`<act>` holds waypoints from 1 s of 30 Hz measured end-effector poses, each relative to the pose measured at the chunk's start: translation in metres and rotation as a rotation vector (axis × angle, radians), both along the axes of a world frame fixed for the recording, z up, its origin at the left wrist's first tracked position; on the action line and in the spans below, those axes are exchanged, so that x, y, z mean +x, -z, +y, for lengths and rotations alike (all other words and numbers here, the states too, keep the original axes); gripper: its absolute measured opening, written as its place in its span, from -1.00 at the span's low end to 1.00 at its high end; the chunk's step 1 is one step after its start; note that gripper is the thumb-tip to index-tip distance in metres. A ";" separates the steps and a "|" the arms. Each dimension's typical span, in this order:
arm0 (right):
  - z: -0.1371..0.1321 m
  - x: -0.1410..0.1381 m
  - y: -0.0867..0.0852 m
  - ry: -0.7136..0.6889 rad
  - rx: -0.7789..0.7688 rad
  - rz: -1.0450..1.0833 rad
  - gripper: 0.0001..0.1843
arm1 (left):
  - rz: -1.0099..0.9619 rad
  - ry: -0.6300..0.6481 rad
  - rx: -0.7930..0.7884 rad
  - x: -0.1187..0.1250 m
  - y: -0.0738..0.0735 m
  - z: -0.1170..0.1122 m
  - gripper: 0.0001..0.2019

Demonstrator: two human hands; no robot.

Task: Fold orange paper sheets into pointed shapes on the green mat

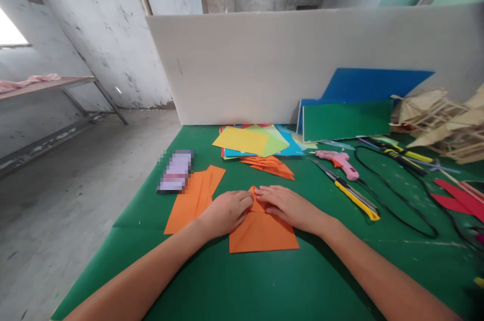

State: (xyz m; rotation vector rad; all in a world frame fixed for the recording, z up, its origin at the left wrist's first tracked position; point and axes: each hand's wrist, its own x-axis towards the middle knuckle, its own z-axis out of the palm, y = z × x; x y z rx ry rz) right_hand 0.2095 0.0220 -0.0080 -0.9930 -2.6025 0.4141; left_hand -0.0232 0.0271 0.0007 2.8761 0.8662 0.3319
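Note:
An orange sheet of paper (263, 238) lies on the green tabletop in front of me, its far end folded to a point. My left hand (229, 212) grips the left side of that folded tip with curled fingers. From the other side, my right hand (290, 206) pinches the tip, its fingers bent over the paper. The two hands nearly meet at the point, and the fingertips partly hide the folds. Beside my left hand lie more orange sheets (189, 202), some creased. Just beyond the hands is a pile of folded orange paper pieces (270, 166).
A phone (177, 171) with a blurred screen lies left. Coloured paper (242, 140) is stacked at the back. On the right are a pink glue gun (338, 159) with a black cord, a yellow utility knife (357, 200) and wooden models (442, 122). A white board (238, 69) stands behind.

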 end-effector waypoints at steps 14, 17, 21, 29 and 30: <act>-0.005 0.002 0.004 -0.086 0.259 0.036 -0.69 | -0.164 0.113 0.102 -0.003 0.015 -0.004 -0.77; -0.007 0.002 0.005 -0.074 0.229 0.042 -0.71 | -0.132 0.133 0.182 -0.004 0.019 -0.004 -0.74; -0.008 0.004 0.006 -0.081 0.191 0.029 -0.70 | -0.099 0.158 0.238 -0.005 0.023 -0.004 -0.73; -0.007 0.006 0.008 -0.091 0.183 0.026 -0.68 | -0.127 0.214 0.217 -0.006 0.022 -0.003 -0.73; -0.007 0.006 0.008 -0.091 0.186 0.027 -0.68 | -0.129 0.212 0.218 -0.006 0.021 -0.003 -0.73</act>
